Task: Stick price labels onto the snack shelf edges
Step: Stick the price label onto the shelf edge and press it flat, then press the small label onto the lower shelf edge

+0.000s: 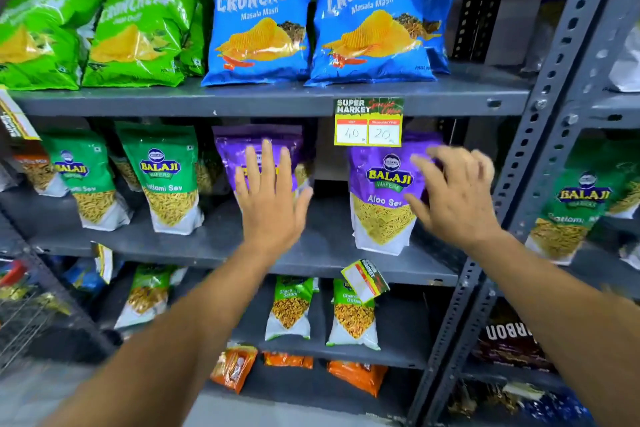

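Head view: both hands are spread open and empty, the left hand before the purple bags, the right hand by the Aloo Sev bag. One label hangs from the upper shelf edge; another label sits crooked on the lower edge. They look like light, bendable card, best pinched at a free corner.

There is one view only, from a camera on the person's head, facing forward and slightly down at the grey snack shelf, close enough that both outstretched forearms reach into it. The wide lens bows the upright post on the right and takes in three tiers.
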{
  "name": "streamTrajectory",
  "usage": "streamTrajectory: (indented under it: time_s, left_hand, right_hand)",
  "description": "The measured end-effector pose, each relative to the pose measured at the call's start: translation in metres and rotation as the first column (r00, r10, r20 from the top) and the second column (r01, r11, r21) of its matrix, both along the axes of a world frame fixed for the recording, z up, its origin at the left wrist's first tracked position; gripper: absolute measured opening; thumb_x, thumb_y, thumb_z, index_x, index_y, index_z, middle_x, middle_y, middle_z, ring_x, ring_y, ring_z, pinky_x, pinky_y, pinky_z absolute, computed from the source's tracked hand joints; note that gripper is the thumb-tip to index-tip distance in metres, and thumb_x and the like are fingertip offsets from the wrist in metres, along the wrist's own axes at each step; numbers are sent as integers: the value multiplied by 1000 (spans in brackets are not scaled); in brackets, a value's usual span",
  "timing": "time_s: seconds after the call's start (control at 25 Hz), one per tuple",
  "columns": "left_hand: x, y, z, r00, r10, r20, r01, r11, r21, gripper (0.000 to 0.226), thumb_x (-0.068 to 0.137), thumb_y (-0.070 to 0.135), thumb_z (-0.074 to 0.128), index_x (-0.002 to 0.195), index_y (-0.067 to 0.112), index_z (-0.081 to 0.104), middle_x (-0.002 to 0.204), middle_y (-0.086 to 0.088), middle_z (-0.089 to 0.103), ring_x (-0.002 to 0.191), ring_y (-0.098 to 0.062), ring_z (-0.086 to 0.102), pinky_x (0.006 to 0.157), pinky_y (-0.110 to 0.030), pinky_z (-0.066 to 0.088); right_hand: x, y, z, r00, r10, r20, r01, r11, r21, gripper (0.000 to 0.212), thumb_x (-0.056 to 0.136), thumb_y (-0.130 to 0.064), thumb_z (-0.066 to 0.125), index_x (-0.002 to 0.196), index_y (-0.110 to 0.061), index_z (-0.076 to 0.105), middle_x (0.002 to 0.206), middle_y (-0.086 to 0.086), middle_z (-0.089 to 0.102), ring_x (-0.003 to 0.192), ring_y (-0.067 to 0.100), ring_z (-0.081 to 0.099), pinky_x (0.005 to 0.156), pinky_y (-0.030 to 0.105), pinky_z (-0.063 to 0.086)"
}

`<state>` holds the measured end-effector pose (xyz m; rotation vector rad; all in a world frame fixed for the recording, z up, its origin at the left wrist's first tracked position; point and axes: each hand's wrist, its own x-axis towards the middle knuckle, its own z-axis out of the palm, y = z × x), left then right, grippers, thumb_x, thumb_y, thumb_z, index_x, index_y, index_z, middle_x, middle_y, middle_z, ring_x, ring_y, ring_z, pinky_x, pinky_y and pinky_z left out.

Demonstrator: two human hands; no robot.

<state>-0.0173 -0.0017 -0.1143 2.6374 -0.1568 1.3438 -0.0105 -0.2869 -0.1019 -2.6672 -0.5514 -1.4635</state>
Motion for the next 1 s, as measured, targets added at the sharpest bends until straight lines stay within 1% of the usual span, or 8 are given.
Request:
streamTrajectory:
  time_s: [0.08, 0.16, 0.2, 0.36, 0.44, 0.56, 0.72, 1.0]
  left_hand:
    - [-21, -4, -59, 988, -68, -135, 88, 986, 141, 57, 84, 41, 58, 132, 12, 47, 144, -19, 44, 136, -45, 30, 106, -63, 26]
    - [-25, -17, -95, 948, -161, -275, 231, 941, 247, 42, 81, 38, 67, 118, 20, 62, 128, -8, 60, 128, -37, 44, 101, -56, 36]
    - [-19, -26, -104, 914, -179, -364, 282, 926, 252, 37, 80, 37, 68, 114, 23, 64, 124, -3, 62, 125, -34, 47, 99, -51, 38]
    - [18, -61, -118, 774, -182, -606, 347, 923, 166, 47, 88, 35, 57, 132, 20, 48, 140, 0, 48, 130, -28, 33, 98, -45, 32]
    - [34, -72, -122, 735, -193, -650, 392, 904, 174, 47, 89, 29, 57, 133, 18, 45, 143, -1, 46, 131, -29, 32, 98, -46, 33]
    - [51, -78, -124, 672, -192, -716, 439, 881, 176, 32, 91, 25, 53, 123, 20, 56, 129, -2, 58, 119, -32, 45, 91, -43, 40]
    - [65, -81, -125, 623, -260, -738, 474, 875, 92, 18, 87, 29, 58, 101, 26, 70, 103, -1, 72, 99, -28, 60, 77, -36, 50]
    - [52, -75, -141, 715, -308, -627, 525, 829, 192, 20, 91, 32, 52, 86, 21, 68, 85, 0, 72, 82, -27, 60, 67, -30, 37]
  right_hand:
    - [-14, -2, -50, 984, 87, -154, -103, 990, -101, 29, 80, -34, 58, 106, -21, 59, 108, 9, 59, 97, 33, 55, 84, 47, 41]
    - [-30, 3, -100, 883, 49, -467, -42, 999, 24, 7, 82, -27, 57, 82, -20, 60, 83, 10, 66, 77, 35, 62, 66, 42, 51]
    - [-34, 7, -126, 783, 24, -622, 71, 989, 128, 11, 85, -26, 54, 79, -19, 59, 79, 11, 67, 74, 36, 63, 63, 42, 52]
    - [-37, 24, -201, 458, 206, -865, 440, 793, 422, 22, 91, -26, 56, 105, -11, 64, 102, 14, 70, 97, 37, 62, 79, 41, 51]
    - [-28, 32, -211, 398, 330, -856, 502, 703, 504, 10, 91, -22, 58, 86, -17, 64, 87, 12, 67, 88, 32, 60, 78, 39, 47]
    - [-9, 41, -223, 402, 387, -830, 555, 617, 557, 34, 91, -22, 59, 60, -27, 45, 69, 1, 53, 75, 22, 49, 67, 34, 40]
    - [2, 43, -232, 501, 331, -800, 609, 522, 598, 16, 87, -31, 65, 87, -17, 72, 88, 10, 72, 87, 30, 64, 66, 29, 40]
    - [-13, 29, -228, 599, 169, -783, 368, 810, 457, 14, 87, -30, 60, 77, -24, 66, 82, -2, 69, 79, 24, 62, 60, 33, 47]
